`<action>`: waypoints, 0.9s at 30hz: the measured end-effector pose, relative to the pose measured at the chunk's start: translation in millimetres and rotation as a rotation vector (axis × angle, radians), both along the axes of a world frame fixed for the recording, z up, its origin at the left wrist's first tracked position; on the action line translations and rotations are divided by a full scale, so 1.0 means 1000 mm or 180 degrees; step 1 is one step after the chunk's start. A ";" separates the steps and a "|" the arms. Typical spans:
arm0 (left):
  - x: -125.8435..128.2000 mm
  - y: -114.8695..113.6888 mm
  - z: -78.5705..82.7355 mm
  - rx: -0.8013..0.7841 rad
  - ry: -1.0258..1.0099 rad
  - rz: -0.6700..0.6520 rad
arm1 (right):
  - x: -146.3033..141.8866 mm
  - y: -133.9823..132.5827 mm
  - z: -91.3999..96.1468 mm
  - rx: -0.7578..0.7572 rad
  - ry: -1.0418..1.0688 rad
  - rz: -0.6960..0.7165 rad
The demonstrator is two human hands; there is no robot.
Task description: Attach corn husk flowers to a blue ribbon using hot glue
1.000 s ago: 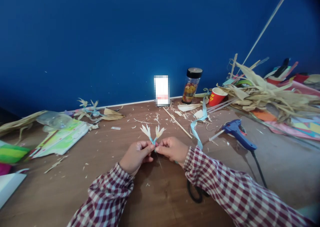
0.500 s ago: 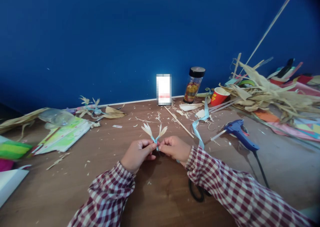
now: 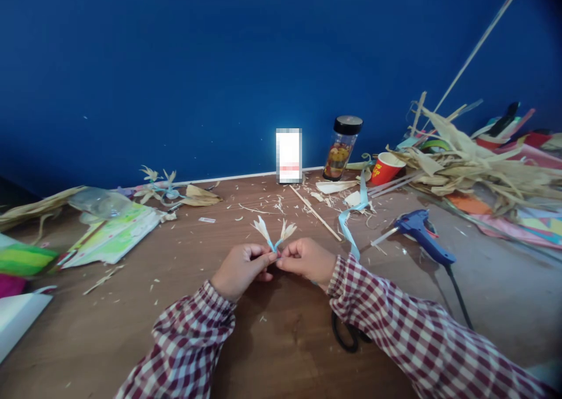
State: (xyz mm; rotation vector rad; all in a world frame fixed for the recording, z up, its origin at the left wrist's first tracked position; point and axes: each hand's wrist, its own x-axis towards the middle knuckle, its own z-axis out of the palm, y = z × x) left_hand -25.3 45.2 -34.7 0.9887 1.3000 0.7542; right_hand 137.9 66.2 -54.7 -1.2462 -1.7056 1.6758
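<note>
Between both hands is a small corn husk flower (image 3: 274, 246), with two pale petal tufts spreading in a V and light blue wrapping on the stems. My left hand (image 3: 241, 270) pinches its base with thumb and fingers. Right beside it, my right hand (image 3: 311, 263) is closed at the same base, fingertips nearly touching the left thumb. The fingers hide the lower end of the stems. A light blue ribbon (image 3: 345, 230) lies curled just beyond my right wrist. Black scissors handles (image 3: 346, 339) show partly under the right sleeve.
A blue glue gun (image 3: 417, 230) with its cord lies at right. Behind stand a lidded jar (image 3: 341, 150), a red paper cup (image 3: 386, 169) and a heap of dry husks (image 3: 478, 164). A thin stick (image 3: 316, 212) lies among scraps. Finished-looking husk flowers (image 3: 164, 185) and a painted sheet (image 3: 116, 235) sit left.
The fingertips of both hands have drawn closer together, covering the blue stem end that showed below them. The petal tufts have shifted very slightly right.
</note>
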 end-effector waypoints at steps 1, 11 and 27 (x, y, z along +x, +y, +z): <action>0.000 0.000 -0.001 -0.0015 -0.0009 0.0006 | 0.000 0.000 0.001 -0.0032 -0.0007 0.0000; 0.008 -0.003 -0.005 -0.0109 -0.1349 0.0264 | -0.002 -0.002 0.017 -0.1183 0.1209 -0.0171; 0.003 -0.004 -0.005 -0.0390 -0.1660 0.0038 | 0.001 -0.005 0.020 -0.1532 0.1435 0.0262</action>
